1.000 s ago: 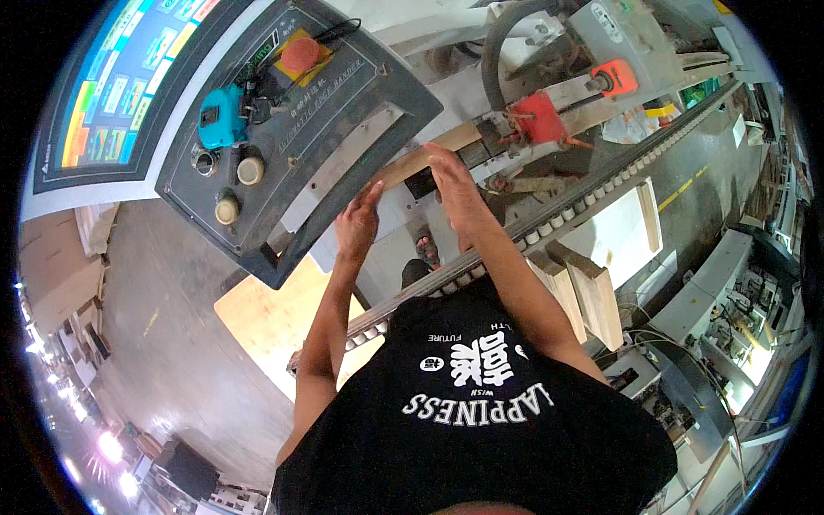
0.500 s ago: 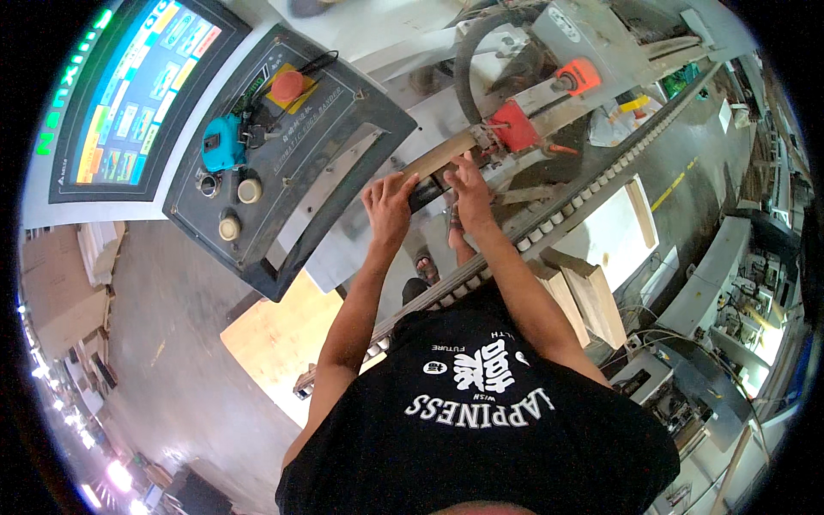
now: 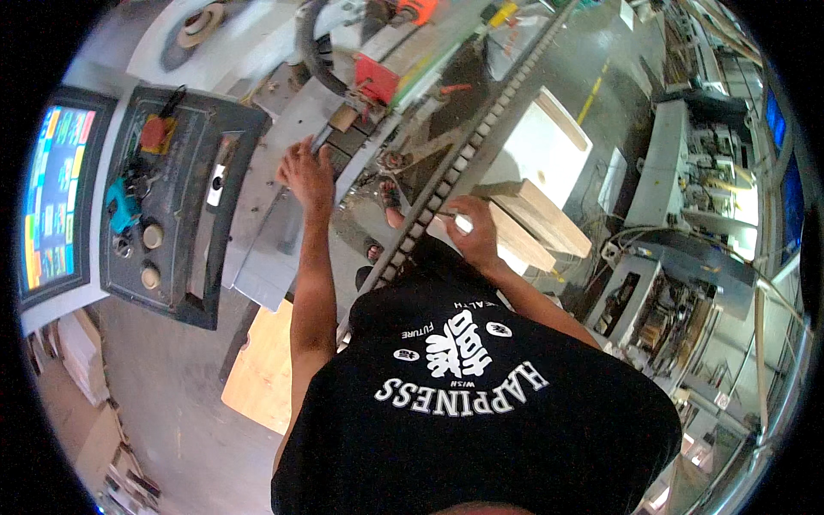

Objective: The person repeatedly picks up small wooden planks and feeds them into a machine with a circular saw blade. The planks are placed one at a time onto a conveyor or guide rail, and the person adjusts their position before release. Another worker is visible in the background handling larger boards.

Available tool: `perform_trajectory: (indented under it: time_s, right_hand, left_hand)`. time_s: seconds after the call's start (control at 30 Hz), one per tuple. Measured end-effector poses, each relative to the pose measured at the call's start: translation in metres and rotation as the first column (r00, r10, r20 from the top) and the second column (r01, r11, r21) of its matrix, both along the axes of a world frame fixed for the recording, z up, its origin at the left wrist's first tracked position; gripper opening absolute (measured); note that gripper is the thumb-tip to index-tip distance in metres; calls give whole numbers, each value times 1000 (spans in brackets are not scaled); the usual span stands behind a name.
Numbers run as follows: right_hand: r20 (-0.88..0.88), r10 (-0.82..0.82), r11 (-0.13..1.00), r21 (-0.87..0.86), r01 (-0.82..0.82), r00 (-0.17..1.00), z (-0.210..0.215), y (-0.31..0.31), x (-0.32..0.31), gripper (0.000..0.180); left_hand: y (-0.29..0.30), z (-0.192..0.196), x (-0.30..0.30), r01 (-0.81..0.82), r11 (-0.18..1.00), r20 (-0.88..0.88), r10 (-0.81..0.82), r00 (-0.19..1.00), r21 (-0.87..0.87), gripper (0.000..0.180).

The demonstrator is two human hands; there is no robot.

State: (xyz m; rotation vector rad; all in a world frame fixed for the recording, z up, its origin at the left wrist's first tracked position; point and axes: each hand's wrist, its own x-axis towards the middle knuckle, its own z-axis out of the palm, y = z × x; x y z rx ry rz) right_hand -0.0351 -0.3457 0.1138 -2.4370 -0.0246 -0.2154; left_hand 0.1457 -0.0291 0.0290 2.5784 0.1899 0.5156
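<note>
L hand flat, fingers loose, on grey machine plate — R hand grips wood block (pale).

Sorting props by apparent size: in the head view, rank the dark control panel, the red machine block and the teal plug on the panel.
1. Dark control panel
2. Red machine block
3. Teal plug

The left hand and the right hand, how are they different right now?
The left hand reaches far out, arm stretched, resting flat on the grey metal machine bed; the right hand stays close to the body by the toothed rail. The left hand's fingers are spread and hold nothing, while the right hand curls around a small pale piece next to the stacked wooden boards. Both are bare.
</note>
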Motion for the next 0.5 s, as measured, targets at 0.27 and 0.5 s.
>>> perform_trajectory:
  time_s: [0.27,0.5]
  right_hand:
    - [-308,-333,794,-601,89,891,-2,-105,-80,71]
    - [-283,-331,719,-694,46,900,-34,-141,-76,45]
  left_hand:
    - [-8,9,-104,19,999,-39,-20,999,-27,33]
    - [-72,31,-127,280,924,80,-268,960,-260,30]
